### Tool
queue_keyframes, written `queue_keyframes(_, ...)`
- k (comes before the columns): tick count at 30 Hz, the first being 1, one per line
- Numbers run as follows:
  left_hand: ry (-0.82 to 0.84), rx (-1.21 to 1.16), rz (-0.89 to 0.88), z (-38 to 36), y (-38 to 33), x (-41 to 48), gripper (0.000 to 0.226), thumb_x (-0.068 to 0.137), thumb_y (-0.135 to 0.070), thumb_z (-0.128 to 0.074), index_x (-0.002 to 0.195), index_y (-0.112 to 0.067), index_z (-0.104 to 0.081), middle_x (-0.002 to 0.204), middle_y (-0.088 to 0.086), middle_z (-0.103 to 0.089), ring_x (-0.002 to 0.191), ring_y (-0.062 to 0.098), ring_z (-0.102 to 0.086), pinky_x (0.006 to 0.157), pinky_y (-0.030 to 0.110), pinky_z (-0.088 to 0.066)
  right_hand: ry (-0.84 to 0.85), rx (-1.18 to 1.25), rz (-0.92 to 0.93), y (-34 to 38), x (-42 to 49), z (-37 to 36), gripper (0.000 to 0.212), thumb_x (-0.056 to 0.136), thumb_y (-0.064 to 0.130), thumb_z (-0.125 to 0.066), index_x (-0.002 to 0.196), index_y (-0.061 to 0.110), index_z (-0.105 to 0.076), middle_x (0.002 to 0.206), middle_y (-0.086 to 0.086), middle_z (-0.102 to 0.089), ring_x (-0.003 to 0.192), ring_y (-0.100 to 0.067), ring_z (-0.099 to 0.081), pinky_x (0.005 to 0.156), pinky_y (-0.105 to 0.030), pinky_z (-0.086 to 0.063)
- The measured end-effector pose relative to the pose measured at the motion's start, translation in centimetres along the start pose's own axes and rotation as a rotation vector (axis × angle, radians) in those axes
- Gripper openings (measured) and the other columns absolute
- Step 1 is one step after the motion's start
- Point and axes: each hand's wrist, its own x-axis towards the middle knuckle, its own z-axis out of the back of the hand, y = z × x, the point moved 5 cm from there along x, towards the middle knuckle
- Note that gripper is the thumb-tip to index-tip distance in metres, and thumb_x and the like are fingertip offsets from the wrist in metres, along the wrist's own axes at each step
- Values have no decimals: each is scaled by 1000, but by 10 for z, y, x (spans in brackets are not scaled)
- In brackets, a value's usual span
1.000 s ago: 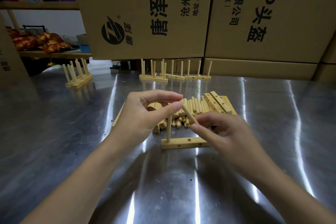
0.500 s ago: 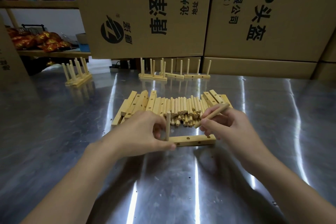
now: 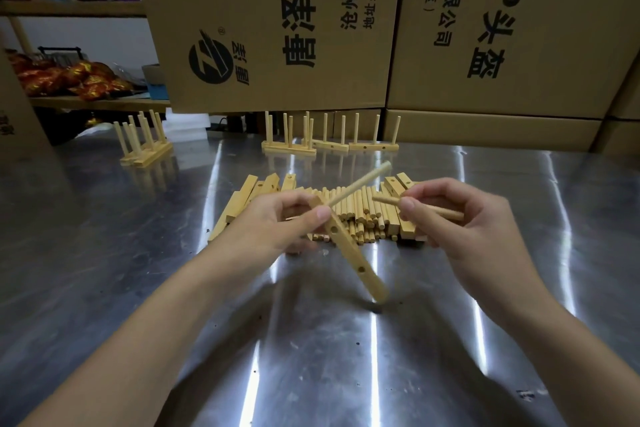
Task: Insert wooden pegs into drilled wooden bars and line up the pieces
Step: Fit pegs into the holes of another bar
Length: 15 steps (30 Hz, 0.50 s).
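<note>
Hands work at the centre of the frame over the steel table (image 3: 104, 253). The left hand (image 3: 273, 224) grips the top end of a drilled bar (image 3: 349, 253), which slants down to the right. An inserted peg (image 3: 363, 180) juts from it toward the upper right. The right hand (image 3: 464, 218) pinches a loose peg (image 3: 386, 200), its tip pointing left toward the bar. Behind the hands lies a pile of pegs and bars (image 3: 360, 215). Farther back stand pegged bars (image 3: 289, 146) in front of cardboard boxes (image 3: 277, 10).
</note>
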Motion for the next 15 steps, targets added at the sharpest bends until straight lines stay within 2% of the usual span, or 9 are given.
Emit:
queue_keyframes(2, 1, -160, 15, -4, 1, 0, 27, 107, -19, -62, 123, 1, -69, 115, 17, -79, 113, 28, -76, 88, 32, -63, 42, -65, 55, 4, -1, -4, 1, 91, 18, -79, 90, 19, -78, 75, 8, -74, 64, 0, -63, 60, -9, -46)
queue_keyframes(4, -12, -276, 45, -6, 3, 1, 30, 108, -18, -59, 127, 4, -66, 117, 22, -77, 116, 32, -75, 90, 41, -64, 85, -152, 83, 5, -2, -9, 6, 94, 19, -77, 91, 24, -77, 78, 8, -74, 69, -4, -65, 63, -13, -47)
queue_keyframes(7, -42, -409, 75, -6, 6, 3, 32, 107, -18, -59, 128, 6, -65, 119, 26, -75, 119, 33, -73, 85, 48, -65, 161, -294, 118, 4, -6, -18, 5, 99, 25, -73, 96, 29, -73, 82, 7, -71, 70, -10, -62, 61, -20, -44)
queue_keyframes(10, -37, -460, 85, -6, 9, 5, 32, 107, -18, -60, 129, 5, -65, 121, 26, -75, 120, 33, -73, 84, 52, -65, 195, -395, 167, 3, -11, -26, 5, 97, 27, -72, 100, 31, -70, 84, 11, -67, 71, -15, -60, 61, -17, -40)
queue_keyframes(15, -18, -451, 83, -7, 12, 7, 35, 106, -20, -62, 132, 2, -65, 122, 27, -74, 121, 35, -72, 84, 53, -66, 210, -479, 210, 5, -14, -32, 14, 96, 19, -74, 100, 32, -70, 86, 13, -66, 76, -11, -61, 63, -11, -40)
